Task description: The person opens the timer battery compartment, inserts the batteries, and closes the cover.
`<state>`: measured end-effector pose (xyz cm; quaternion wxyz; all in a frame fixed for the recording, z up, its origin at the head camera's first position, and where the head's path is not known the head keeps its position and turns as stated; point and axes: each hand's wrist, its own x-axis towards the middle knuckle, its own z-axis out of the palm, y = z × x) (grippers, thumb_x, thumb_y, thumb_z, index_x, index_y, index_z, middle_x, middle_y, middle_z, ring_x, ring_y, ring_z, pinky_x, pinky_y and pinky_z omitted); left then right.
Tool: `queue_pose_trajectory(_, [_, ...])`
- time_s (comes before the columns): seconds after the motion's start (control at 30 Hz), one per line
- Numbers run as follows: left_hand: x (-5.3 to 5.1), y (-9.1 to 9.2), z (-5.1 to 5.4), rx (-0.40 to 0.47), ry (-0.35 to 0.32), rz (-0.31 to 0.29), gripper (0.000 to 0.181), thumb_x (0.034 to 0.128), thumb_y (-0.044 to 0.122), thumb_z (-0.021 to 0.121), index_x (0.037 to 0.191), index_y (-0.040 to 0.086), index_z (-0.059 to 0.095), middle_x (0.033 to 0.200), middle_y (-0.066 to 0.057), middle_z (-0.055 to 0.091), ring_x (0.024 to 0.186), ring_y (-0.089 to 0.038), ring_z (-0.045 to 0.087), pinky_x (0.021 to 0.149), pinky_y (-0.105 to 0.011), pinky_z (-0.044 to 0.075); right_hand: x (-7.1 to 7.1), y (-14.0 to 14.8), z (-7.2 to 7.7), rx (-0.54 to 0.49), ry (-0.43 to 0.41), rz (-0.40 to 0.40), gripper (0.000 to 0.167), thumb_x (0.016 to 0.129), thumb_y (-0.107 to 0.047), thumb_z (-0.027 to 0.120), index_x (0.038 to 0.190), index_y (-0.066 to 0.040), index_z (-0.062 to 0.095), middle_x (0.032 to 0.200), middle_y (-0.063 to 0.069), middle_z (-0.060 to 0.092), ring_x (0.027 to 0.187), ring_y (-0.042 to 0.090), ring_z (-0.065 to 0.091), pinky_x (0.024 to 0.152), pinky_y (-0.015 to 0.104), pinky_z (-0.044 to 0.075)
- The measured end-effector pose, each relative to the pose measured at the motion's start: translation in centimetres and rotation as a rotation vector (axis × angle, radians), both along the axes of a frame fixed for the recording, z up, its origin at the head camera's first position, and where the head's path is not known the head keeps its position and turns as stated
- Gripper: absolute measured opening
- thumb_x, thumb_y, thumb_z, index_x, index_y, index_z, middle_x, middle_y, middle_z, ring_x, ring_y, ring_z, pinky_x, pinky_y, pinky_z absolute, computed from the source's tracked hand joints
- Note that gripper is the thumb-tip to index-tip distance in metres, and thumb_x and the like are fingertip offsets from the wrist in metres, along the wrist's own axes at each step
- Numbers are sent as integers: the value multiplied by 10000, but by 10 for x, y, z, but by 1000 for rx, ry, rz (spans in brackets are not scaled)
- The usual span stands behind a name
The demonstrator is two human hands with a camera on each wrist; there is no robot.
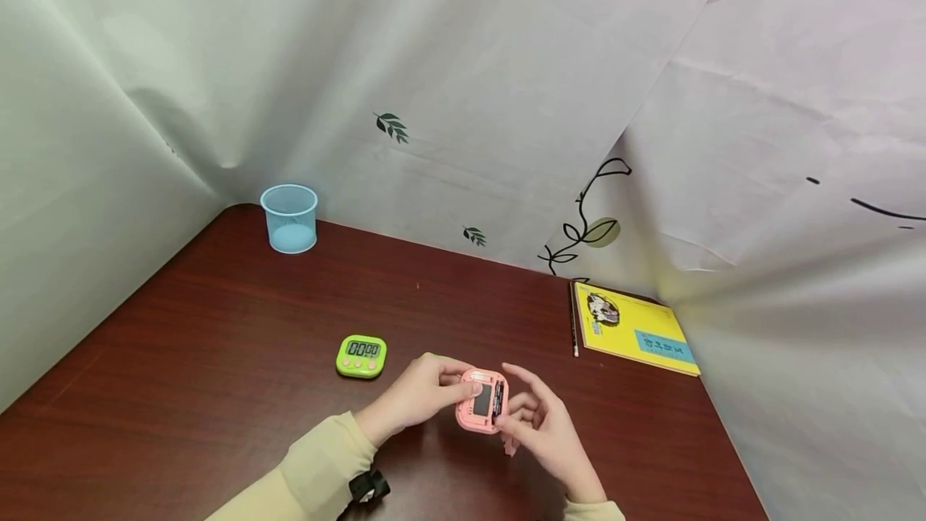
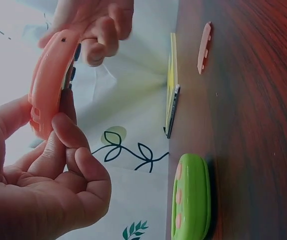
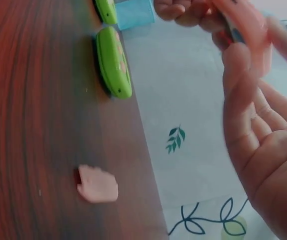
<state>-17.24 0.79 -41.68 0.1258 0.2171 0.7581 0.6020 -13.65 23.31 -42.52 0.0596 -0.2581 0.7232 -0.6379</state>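
A pink digital timer (image 1: 477, 422) is held above the table with its back turned up. Its battery compartment is uncovered, and dark batteries (image 1: 497, 399) show inside. My left hand (image 1: 423, 392) grips the timer's left side, thumb across the back. On the other side, my right hand (image 1: 546, 430) pinches the timer's edge, its thumb by the batteries and its index finger at the upper rim. Below the right hand, a small pink battery cover (image 3: 98, 185) lies on the table, partly hidden in the head view.
A green timer (image 1: 361, 356) lies left of the hands. The right wrist view shows a second green timer (image 3: 114, 62), mostly hidden behind the left hand in the head view. A blue bin (image 1: 291, 223) stands at the back left; a yellow book (image 1: 629, 324) and a pencil (image 1: 575, 320) lie right.
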Motion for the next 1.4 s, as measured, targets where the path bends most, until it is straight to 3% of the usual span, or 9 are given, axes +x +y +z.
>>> queue_pose_trajectory(0.1, [0, 0, -1, 6, -10, 2, 339, 883, 257, 677, 1106, 2, 687, 913, -65, 724, 847, -100, 666, 690, -216, 498, 0, 6, -2, 146, 36, -36, 573, 818, 41, 689, 1334, 36, 439, 789, 98, 624, 577, 184, 605, 485, 370, 504])
queue_pose_trajectory(0.27, [-1, 0, -1, -5, 2, 6, 339, 880, 265, 676, 1104, 11, 690, 907, -56, 727, 850, -95, 667, 694, -218, 499, 0, 15, -8, 547, 76, -161, 519, 723, -202, 833, 1170, -65, 609, 715, -6, 572, 621, 23, 512, 539, 217, 444])
queue_pose_trajectory(0.43, [0, 1, -1, -13, 16, 4, 332, 880, 257, 675, 1098, 8, 691, 862, -46, 726, 788, -62, 648, 664, -207, 485, -2, 19, -14, 712, 76, -247, 467, 686, -260, 852, 1063, -53, 670, 691, -41, 505, 594, 47, 462, 534, 207, 396])
queue_pose_trajectory(0.7, [2, 1, -3, -11, 15, 9, 330, 876, 267, 677, 1088, 15, 693, 885, -42, 723, 836, -88, 666, 694, -207, 492, -3, 24, -24, 764, 75, -211, 545, 652, -201, 869, 1112, -27, 634, 723, -19, 515, 623, 51, 464, 564, 210, 407])
queue_pose_trajectory(0.9, [2, 1, -2, -14, 15, 11, 334, 876, 270, 676, 1095, 19, 692, 884, -41, 723, 844, -92, 668, 692, -208, 492, -4, 22, -28, 768, 99, -207, 477, 634, -118, 862, 1053, -59, 642, 728, -27, 518, 643, 46, 461, 573, 211, 406])
queue_pose_trajectory(1.4, [2, 0, -1, -10, -3, 10, 352, 874, 273, 682, 1105, 8, 687, 868, -38, 721, 805, -74, 654, 669, -213, 482, 0, 19, -28, 694, 3, -203, 534, 665, 12, 803, 1060, -111, 466, 651, -43, 537, 540, 7, 482, 508, 221, 420])
